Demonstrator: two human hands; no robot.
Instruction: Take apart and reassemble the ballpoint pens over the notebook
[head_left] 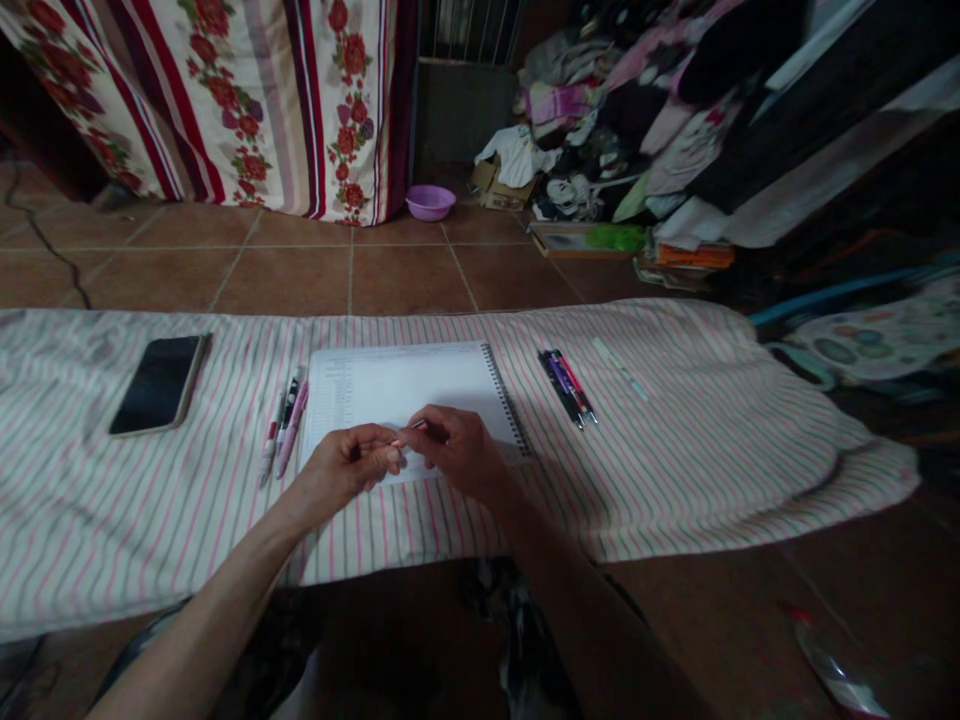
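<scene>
My left hand (351, 462) and my right hand (459, 450) meet over the lower part of a spiral notebook (412, 375). Between their pinched fingertips is a slim pen (420, 425), mostly covered by the fingers. The notebook lies open to a white page with a printed column at its left side and its wire binding on the right. Left of the notebook lie several pens, among them a pink pen (292, 430). On its right rest a purple pen (560, 375) and other dark and red pens side by side, with a pale pen (621, 368) farther right.
A smartphone (159, 385) lies at the left on the striped cloth (720, 430) covering the low table. Beyond are a tiled floor, a floral curtain (225, 100), a purple basin (430, 203) and a heap of clothes (600, 110). A bottle (832, 665) lies lower right.
</scene>
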